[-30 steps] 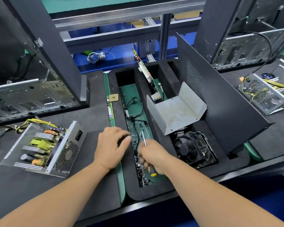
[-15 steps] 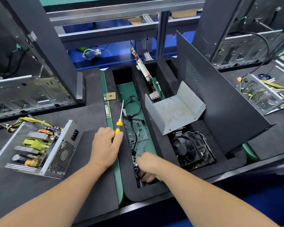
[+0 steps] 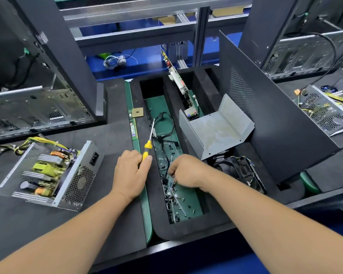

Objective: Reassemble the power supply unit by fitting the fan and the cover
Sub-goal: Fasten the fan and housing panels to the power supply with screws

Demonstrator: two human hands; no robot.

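The open power supply unit [image 3: 48, 173] lies on the black mat at the left, its circuit parts and yellow wires exposed. Its grey U-shaped metal cover [image 3: 216, 129] stands in the foam tray, with the black fan [image 3: 238, 171] below it to the right. My left hand [image 3: 131, 173] grips a yellow-handled screwdriver [image 3: 149, 141], shaft pointing away. In the green-bottomed slot my right hand [image 3: 186, 171] reaches down among several loose screws [image 3: 174, 194], fingers curled; what they hold is hidden.
A black foam tray [image 3: 186, 230] holds a circuit card [image 3: 182, 88], a black cable [image 3: 164, 123] and a processor chip [image 3: 137, 112]. A big black case panel [image 3: 275, 115] leans at the right. Open computer cases stand at both sides; a second power supply [image 3: 323, 111] lies far right.
The screwdriver passed from my right hand into my left hand, which now holds it beside the slot. My right hand dropped into the screws and has shifted slightly up the slot.
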